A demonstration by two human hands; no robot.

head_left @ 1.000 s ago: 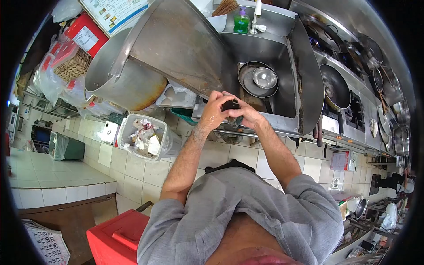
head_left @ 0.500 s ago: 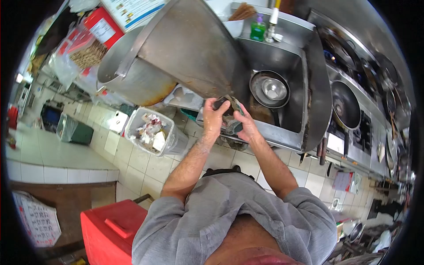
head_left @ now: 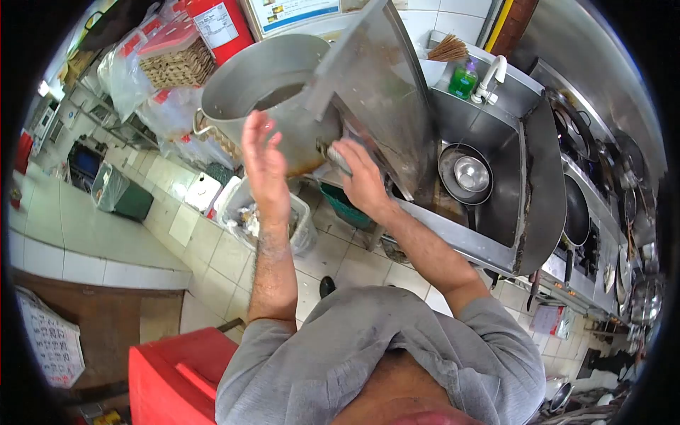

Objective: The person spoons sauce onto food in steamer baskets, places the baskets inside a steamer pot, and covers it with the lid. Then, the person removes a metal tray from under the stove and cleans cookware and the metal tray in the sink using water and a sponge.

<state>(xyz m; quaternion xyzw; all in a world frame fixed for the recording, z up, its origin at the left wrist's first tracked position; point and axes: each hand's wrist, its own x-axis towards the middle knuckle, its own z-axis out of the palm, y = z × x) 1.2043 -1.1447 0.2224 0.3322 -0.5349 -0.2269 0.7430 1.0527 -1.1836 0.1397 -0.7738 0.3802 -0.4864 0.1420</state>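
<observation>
Just on the near side of the large metal pot, the two hands are apart. The left hand is raised in front of the pot's wall, fingers up and spread, with nothing in its grasp. The right hand, palm turned down, is near the pot's lower right side; its fingers appear curled around a small dark grey item, which lies between that hand and the pot. The item is blurred and partly covered, so what it is cannot be told, nor whether it touches the pot. Judging by its size against the fingers, it should be light enough for one hand; whether it is stiff or soft does not show, and if it is wet it could well slip. A hold around its middle, thumb opposed to fingers, would seem surer than a pinch at the end facing the pot. The pot itself looks stiff and heavy, best taken by its side handle and the one presumably opposite. To the pot's right stands a metal panel, with the sink farther right; on the pot's near side is a waste bin.
</observation>
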